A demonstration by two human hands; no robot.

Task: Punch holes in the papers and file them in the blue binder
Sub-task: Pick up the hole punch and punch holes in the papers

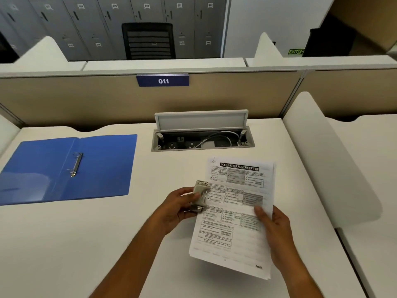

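A stack of printed papers (234, 229) headed "Occupational Structure" is held above the white desk, tilted slightly. My right hand (272, 229) grips its right edge, thumb on top. My left hand (176, 208) holds a small grey hole punch (200, 195) against the papers' left edge, near the middle of that edge. The blue binder (103, 166) lies open and flat at the left of the desk, its metal rings (76, 164) showing along the spine with no sheets on them.
An open cable box (202, 140) with sockets and a grey cable sits in the desk behind the papers, its lid raised. A beige partition with an "011" label (162, 81) bounds the far edge. A white divider (328, 160) stands at the right.
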